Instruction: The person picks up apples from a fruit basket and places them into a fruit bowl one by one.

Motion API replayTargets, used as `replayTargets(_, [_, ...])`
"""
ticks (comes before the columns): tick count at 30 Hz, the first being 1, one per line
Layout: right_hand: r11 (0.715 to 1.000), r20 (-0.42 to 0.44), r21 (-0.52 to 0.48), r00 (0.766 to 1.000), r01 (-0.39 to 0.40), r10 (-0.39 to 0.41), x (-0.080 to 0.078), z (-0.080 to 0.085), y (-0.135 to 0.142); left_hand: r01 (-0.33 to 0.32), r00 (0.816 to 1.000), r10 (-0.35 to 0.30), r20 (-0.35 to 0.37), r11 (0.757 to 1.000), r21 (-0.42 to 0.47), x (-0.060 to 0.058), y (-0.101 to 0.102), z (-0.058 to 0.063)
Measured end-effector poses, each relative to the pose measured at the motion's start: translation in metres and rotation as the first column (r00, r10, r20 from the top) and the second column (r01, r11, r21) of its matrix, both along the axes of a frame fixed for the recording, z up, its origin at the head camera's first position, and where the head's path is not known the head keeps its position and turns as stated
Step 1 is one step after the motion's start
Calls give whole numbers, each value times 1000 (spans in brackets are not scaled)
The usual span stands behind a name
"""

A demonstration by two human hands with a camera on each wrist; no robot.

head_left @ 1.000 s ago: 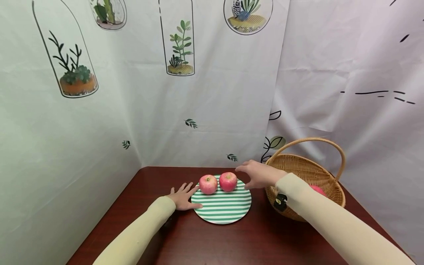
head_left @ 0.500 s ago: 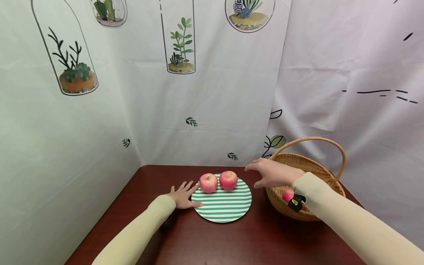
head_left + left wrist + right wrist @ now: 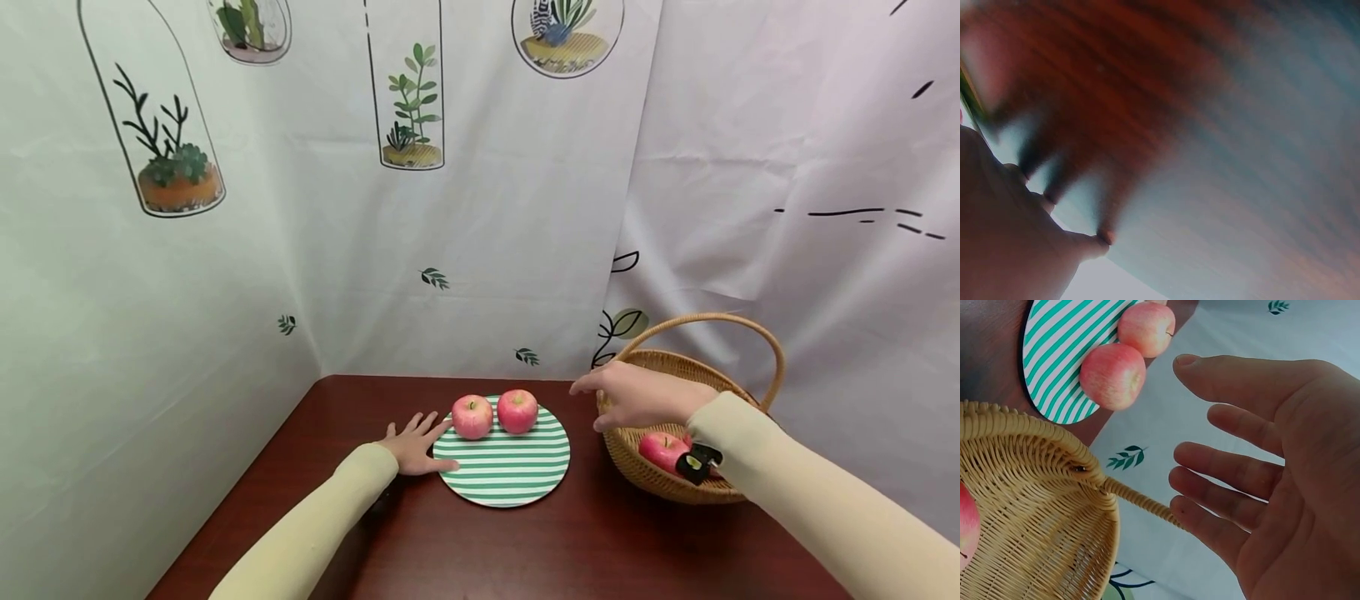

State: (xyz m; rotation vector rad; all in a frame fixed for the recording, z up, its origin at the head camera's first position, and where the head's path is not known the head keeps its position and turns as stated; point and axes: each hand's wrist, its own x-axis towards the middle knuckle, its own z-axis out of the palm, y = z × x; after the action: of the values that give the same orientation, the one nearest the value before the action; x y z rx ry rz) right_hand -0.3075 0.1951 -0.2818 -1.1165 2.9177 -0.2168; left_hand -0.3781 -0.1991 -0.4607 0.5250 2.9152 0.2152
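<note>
Two red apples stand side by side at the back of a round green-and-white striped mat: a left apple (image 3: 472, 417) and a right apple (image 3: 517, 412). My left hand (image 3: 412, 447) rests with spread fingers on the table at the mat's left edge, its thumb over the rim of the striped mat (image 3: 510, 475). Over the left rim of a wicker basket (image 3: 637, 471) hovers my right hand (image 3: 637, 395), holding nothing; the right wrist view shows its fingers (image 3: 1229, 465) loosely extended. Inside the basket lies another apple (image 3: 663, 451), with more red fruit partly hidden by the wrist.
The basket's tall arched handle (image 3: 776, 358) rises at the right. A dark reddish wooden table (image 3: 450, 550) carries everything. Behind and to the left hangs a white printed cloth (image 3: 495, 250).
My right hand has moved right, away from the mat and over the basket, and the apple in the basket has come into sight. My left hand and the two apples have stayed put.
</note>
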Motion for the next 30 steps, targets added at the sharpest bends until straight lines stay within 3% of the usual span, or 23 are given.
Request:
replayTargets(12, [1000, 14, -11, 1000, -14, 14, 8, 9, 18, 0, 1000, -1, 5, 1000, 16, 3, 0, 5])
replayTargets(22, [1000, 67, -24, 998, 19, -18, 14, 13, 37, 7, 1000, -8, 19, 1000, 3, 9, 2, 10])
replayTargets(30, [999, 25, 14, 998, 49, -49, 12, 13, 53, 3, 1000, -3, 12, 1000, 6, 10, 1, 11])
